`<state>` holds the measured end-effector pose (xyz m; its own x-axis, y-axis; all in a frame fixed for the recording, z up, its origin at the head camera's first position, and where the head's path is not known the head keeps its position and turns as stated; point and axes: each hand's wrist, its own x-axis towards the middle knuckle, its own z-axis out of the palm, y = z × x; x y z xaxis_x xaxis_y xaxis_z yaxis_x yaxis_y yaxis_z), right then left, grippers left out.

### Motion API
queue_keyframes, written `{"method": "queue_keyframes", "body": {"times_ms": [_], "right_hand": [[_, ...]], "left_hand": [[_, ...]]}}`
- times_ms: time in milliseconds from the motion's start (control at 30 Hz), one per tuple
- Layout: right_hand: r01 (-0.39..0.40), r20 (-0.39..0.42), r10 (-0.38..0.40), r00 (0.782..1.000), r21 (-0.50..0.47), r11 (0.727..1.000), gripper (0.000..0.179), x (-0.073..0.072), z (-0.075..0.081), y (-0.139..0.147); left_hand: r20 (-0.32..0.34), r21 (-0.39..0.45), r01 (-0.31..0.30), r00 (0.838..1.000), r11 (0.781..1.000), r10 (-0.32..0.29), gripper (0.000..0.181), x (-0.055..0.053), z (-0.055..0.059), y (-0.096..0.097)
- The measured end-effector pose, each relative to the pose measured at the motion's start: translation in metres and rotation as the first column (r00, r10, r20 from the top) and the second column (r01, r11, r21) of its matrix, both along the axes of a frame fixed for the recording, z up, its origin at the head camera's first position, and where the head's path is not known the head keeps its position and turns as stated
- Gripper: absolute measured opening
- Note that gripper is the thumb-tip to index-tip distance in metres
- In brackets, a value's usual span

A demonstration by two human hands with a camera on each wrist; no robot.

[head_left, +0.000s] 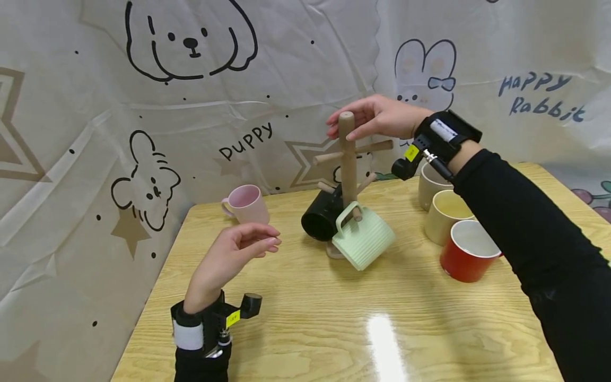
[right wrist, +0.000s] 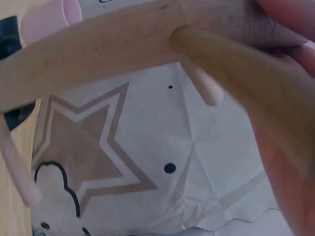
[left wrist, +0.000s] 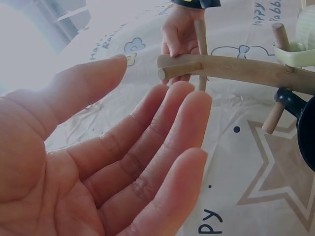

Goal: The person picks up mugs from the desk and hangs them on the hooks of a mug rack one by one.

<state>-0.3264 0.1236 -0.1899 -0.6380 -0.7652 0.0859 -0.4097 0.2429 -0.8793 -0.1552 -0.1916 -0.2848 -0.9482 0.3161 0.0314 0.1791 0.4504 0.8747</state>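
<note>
A wooden mug tree point(head_left: 349, 164) stands on the table, with a black mug point(head_left: 321, 216) and a ribbed light green mug point(head_left: 365, 239) hanging tilted from its lower pegs. My right hand point(head_left: 377, 118) holds the top of its post, thumb in front and fingers behind. In the right wrist view the thick post point(right wrist: 98, 49) crosses the top, with the hand's edge at the right. My left hand point(head_left: 234, 254) is in the air left of the mug tree, fingers loosely bent and palm bare in the left wrist view. Behind it sits a pink mug point(head_left: 248, 205).
On the right of the table point(head_left: 305, 329) stand a red mug point(head_left: 465, 260), a pale yellow mug point(head_left: 446, 217) and a grey-beige mug point(head_left: 431, 188), partly behind my right forearm. A printed cloth point(head_left: 200, 116) hangs behind the table.
</note>
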Motion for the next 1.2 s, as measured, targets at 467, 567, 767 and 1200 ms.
{"method": "queue_keyframes", "body": {"times_ms": [467,567,767,1200], "right_hand": [[0.000,-0.107,-0.016,0.994,-0.147,0.989,0.021,-0.001,-0.013,0.000],[0.061,-0.100,-0.083,0.992,-0.200,0.978,0.020,0.005,-0.015,-0.002],[0.335,-0.137,-0.360,0.923,-0.179,0.925,0.030,0.027,-0.016,-0.016],[0.687,-0.530,-0.679,0.508,-0.225,0.690,0.019,0.063,-0.024,-0.053]], "left_hand": [[-0.002,0.025,0.079,0.997,0.997,-0.079,0.026,-0.002,-0.005,0.007],[-0.003,0.017,0.084,0.997,0.996,-0.083,0.025,-0.002,-0.005,0.009],[-0.012,0.003,0.096,0.995,0.995,-0.096,0.025,-0.002,-0.005,0.009],[-0.023,0.032,0.111,0.994,0.993,-0.111,0.023,0.001,-0.004,0.011]]}}
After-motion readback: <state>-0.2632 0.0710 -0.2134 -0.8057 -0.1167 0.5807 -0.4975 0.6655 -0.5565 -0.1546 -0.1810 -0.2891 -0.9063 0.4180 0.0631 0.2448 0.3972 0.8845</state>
